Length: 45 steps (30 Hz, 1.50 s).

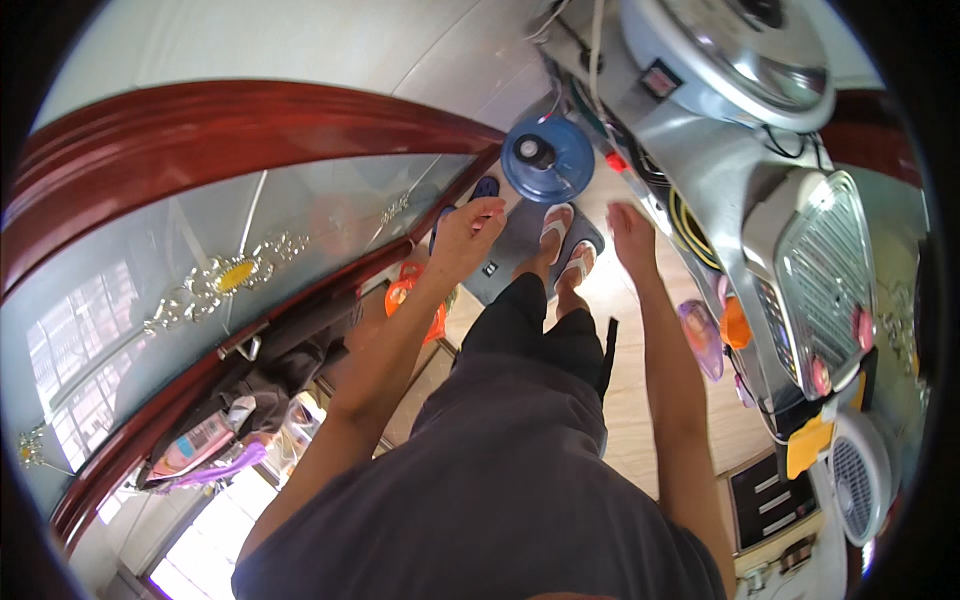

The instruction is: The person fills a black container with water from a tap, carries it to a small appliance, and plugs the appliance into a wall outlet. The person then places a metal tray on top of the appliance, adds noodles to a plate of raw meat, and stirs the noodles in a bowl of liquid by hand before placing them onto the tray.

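Note:
Both of my hands hang in the air above the floor, apart from each other, with nothing visible in them. My left hand (470, 234) has its fingers loosely curled near a dark blue slipper (484, 188). My right hand (630, 234) is on the other side, its fingers partly hidden behind one another. Between and beyond the hands stands a blue water bottle (551, 180) with a black pump on its top. My feet, in white sandals (556, 227), are on a dark grey mat (499, 266) beside the bottle.
A metal counter (679, 161) at the right bears a white electric pot (720, 82) with a glass lid and a ribbed glass-topped appliance (821, 277). A white fan (859, 476) is at lower right. A red-framed glass door (247, 120) and an orange bag (405, 289) are at the left.

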Motion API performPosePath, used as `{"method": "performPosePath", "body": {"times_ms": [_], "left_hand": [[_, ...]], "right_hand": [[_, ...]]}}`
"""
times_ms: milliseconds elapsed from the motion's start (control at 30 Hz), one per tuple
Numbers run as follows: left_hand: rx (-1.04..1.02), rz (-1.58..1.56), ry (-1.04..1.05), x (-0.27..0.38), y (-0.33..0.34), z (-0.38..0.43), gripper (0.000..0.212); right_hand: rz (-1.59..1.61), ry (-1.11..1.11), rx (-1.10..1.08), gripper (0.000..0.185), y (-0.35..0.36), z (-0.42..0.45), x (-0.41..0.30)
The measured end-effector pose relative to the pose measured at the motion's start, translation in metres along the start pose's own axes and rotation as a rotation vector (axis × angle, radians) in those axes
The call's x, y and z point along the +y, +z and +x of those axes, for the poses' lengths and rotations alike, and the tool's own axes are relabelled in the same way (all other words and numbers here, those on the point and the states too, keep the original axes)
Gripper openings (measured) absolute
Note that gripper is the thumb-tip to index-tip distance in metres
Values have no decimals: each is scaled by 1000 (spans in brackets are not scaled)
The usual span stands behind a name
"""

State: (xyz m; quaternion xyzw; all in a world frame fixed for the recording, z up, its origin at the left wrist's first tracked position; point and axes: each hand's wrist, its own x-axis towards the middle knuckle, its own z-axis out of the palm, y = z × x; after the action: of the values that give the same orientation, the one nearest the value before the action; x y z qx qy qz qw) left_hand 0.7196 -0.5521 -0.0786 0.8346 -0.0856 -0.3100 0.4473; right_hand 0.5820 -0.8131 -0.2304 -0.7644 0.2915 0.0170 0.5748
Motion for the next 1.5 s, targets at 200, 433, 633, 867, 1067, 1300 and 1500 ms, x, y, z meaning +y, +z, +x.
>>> {"method": "performPosePath", "body": {"times_ms": [200, 433, 633, 867, 1067, 1300, 1500], "left_hand": [[114, -99, -58, -64, 19, 10, 31], [216, -151, -100, -112, 31, 57, 37], [203, -223, -183, -128, 55, 96, 67], [334, -41, -184, -141, 94, 136, 98], [423, -68, -134, -142, 116, 156, 90], [459, -199, -96, -137, 115, 160, 73], [441, -264, -114, -135, 115, 160, 72]], "right_hand": [[126, 143, -137, 29, 93, 177, 35], [380, 447, -274, 27, 159, 278, 85], [400, 435, -315, 15, 172, 296, 61], [134, -34, -704, 16, 155, 258, -47], [-363, -338, -906, 13, 159, 264, -77], [-513, -455, -979, 15, 173, 268, -82], [-690, -591, -971, 15, 179, 266, -86]]}}
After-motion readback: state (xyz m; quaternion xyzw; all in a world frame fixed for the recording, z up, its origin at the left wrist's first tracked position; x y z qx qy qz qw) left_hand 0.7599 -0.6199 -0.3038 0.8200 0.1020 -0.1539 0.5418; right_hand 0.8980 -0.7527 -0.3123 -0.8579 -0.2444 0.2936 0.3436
